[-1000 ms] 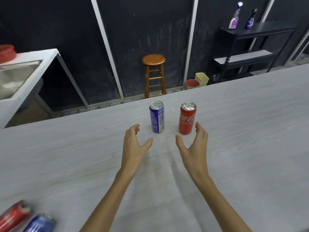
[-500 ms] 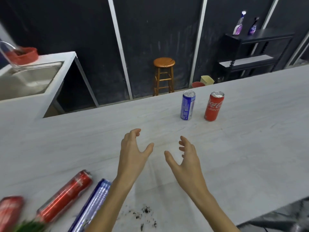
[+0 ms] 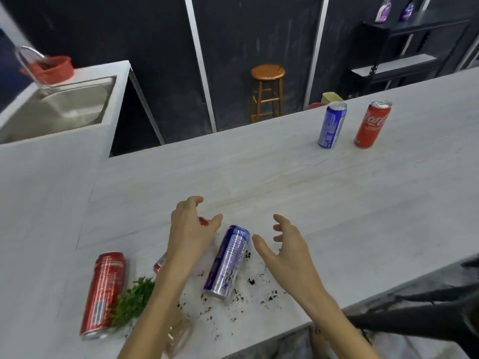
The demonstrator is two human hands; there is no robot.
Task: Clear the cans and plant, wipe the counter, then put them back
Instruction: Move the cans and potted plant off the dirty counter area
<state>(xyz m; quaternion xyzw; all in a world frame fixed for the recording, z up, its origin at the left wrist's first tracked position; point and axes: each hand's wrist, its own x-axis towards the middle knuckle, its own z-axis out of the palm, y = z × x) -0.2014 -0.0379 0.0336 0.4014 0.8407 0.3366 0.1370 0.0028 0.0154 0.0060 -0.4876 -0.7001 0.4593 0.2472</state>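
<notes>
While it fills most of the view, the pale grey worktop (image 3: 285, 177) carries everything the task concerns. Beyond its left end sits a steel sink (image 3: 64, 107) with a red tub (image 3: 51, 69) at its back, and behind the far edge stand a wooden stool (image 3: 267, 92) and a dark shelf rack (image 3: 404, 47). Both hands are empty, with fingers spread and curled. The left hand (image 3: 190, 234) hovers over a red can that is mostly hidden beneath it, only its two ends showing; whether the fingers touch that can cannot be told. The right hand (image 3: 287, 251) is held apart from the left, just to the right of a fallen blue can (image 3: 228, 263) and not touching it. That blue can lies on its side between the two hands, its top pointing away from the person. Further left another red can (image 3: 105, 294) also lies on its side, near the worktop's near edge. Just beside it, touching its lower right flank, lies the green plant (image 3: 133, 299), tipped over, with what looks like a clear container (image 3: 178, 335) by the left forearm, blurred. At the far right, well apart from the hands, an upright blue can (image 3: 332, 124) and an upright red cola can (image 3: 372, 124) stand near each other. Dark soil crumbs (image 3: 248, 288) are scattered around the fallen blue can.
</notes>
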